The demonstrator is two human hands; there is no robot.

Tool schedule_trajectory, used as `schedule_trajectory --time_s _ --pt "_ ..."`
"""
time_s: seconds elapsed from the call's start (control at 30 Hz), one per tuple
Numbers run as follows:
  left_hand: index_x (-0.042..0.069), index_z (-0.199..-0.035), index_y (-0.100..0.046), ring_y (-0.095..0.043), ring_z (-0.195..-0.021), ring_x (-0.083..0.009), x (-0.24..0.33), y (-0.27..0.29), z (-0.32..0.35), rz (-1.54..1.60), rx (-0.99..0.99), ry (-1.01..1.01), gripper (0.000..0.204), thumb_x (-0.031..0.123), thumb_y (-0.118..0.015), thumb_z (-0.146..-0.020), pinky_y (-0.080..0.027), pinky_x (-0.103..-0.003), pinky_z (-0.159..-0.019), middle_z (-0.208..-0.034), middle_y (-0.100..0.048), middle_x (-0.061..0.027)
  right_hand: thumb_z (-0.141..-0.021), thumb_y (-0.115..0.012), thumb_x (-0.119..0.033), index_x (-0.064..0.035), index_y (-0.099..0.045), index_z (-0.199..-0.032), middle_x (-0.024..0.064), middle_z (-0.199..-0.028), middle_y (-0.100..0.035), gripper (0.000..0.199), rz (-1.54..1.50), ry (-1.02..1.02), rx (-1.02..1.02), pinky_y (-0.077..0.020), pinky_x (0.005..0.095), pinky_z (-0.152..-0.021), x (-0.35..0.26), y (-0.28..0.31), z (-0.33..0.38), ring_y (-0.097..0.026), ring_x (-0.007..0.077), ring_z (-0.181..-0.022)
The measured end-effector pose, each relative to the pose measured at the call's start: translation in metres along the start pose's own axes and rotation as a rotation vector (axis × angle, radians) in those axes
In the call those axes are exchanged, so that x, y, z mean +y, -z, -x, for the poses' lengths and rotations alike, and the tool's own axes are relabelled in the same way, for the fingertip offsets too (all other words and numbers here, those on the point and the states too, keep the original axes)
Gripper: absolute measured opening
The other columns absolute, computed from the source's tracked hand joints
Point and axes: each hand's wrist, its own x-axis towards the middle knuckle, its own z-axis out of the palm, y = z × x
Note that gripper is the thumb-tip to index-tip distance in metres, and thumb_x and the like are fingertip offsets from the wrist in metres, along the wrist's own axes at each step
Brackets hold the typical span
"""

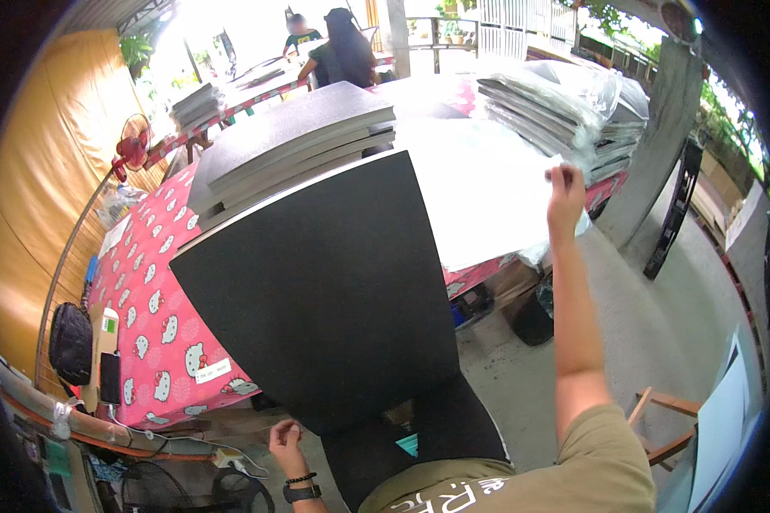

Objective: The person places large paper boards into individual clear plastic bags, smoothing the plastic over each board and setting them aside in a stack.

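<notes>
A large black board (316, 282) leans from my lap up over the table's near edge, its top against a stack of thick grey-black boards (299, 141). My left hand (287, 438), with a watch and a dark bracelet on its wrist, is low, just left of the board's lower corner. Its fingers are curled; what they hold, if anything, is too small to make out. My right arm reaches out to the right. The right hand (565, 198) is closed in a pinch at the right edge of a bright white sheet (488, 205); whatever it grips is unclear.
A pink patterned cloth (167, 325) covers the table. Plastic-wrapped stacks (556, 111) stand at its far right. A phone (109, 378) and a black pouch (71, 342) are at the left. Two people (342, 51) sit farther back. A wooden stool (663, 419) stands right.
</notes>
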Motion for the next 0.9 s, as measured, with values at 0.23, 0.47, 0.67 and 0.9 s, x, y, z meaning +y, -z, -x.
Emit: schedule_trajectory --time_s 0.23,0.47,0.67,0.9 --pt "0.001 -0.111 -0.045 -0.052 -0.094 -0.0177 0.098 -0.095 0.013 0.254 -0.681 -0.405 0.055 0.03 -0.068 -0.069 -0.039 -0.03 -0.083 -0.101 -0.053 -0.0097 -0.08 -0.053 -0.017 -0.0033 -0.054 -0.089 0.0114 -0.08 -0.059 0.017 -0.446 -0.328 -1.704 -0.0441 0.033 -0.068 -0.167 0.004 0.223 -0.058 0.0247 -0.076" --pt "-0.001 -0.101 -0.052 -0.053 -0.077 -0.0082 0.103 -0.103 0.02 0.304 -0.865 0.18 0.035 0.012 -0.066 -0.072 -0.042 -0.021 -0.068 -0.089 -0.057 -0.0037 -0.077 -0.058 -0.012 -0.0001 -0.056 -0.083 0.0087 -0.064 -0.056 0.014 -0.276 -0.451 -1.126 -0.0413 0.0248 -0.052 -0.194 -0.028 0.215 -0.052 0.0143 -0.058" --pt "0.002 -0.078 -0.057 -0.048 -0.059 -0.004 0.099 -0.086 0.017 0.369 -0.678 0.15 0.01 0.011 -0.062 -0.076 -0.037 -0.016 -0.053 -0.069 -0.055 0.0007 -0.076 -0.061 -0.012 0.0001 -0.058 -0.08 -0.0002 -0.06 -0.054 0.013 -0.288 -0.538 -1.296 -0.0353 0.0198 -0.048 -0.177 -0.02 0.225 -0.043 0.0037 -0.054" --pt "0.003 -0.081 -0.056 -0.048 -0.066 -0.0081 0.101 -0.107 0.032 0.463 -0.613 0.123 0.018 0.02 -0.058 -0.079 -0.039 -0.022 -0.062 -0.074 -0.054 -0.0027 -0.081 -0.054 -0.015 0.0015 -0.056 -0.079 0.0105 -0.056 -0.051 0.017 -0.218 -0.434 -1.15 -0.0393 0.0277 -0.047 -0.179 -0.022 0.245 -0.048 0.0136 -0.05"
